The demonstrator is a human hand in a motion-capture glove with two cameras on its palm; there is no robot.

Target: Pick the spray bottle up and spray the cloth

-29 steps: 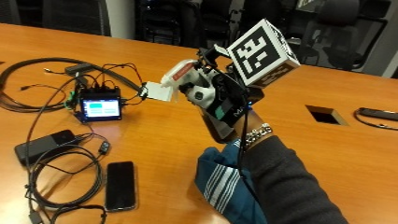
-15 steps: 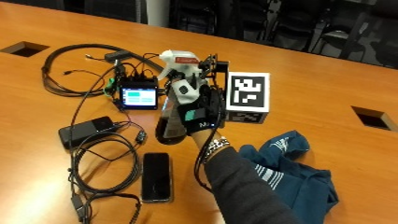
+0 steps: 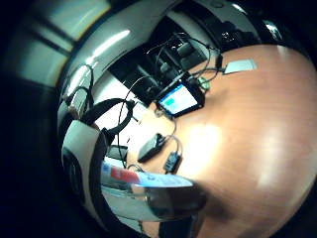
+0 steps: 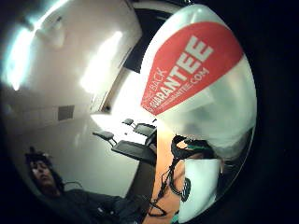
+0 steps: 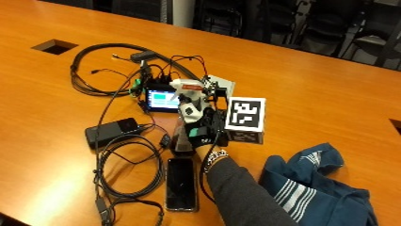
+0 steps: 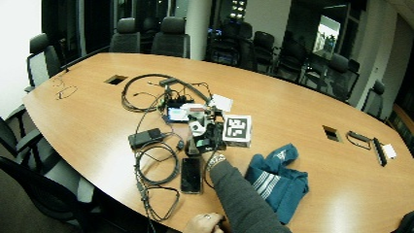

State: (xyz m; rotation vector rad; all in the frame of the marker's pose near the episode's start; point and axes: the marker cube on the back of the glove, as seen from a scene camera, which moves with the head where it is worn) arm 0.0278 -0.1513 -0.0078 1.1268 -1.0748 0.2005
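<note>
Above the table [image 5: 325,89], gloved right hand [image 5: 199,130], fingers wrapped round spray bottle [image 5: 190,100], cloth [image 5: 316,188] apart.

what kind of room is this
Most likely an office meeting room: a long wooden table with cable hatches cut into its top, ringed by black office chairs.

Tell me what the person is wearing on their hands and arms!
The right hand wears a black glove with a small green patch and white lettering on the back. A beaded bracelet circles that wrist, and a dark grey long sleeve covers the arm. In the wide outside view, the other hand is bare, with a ring on one finger.
</note>
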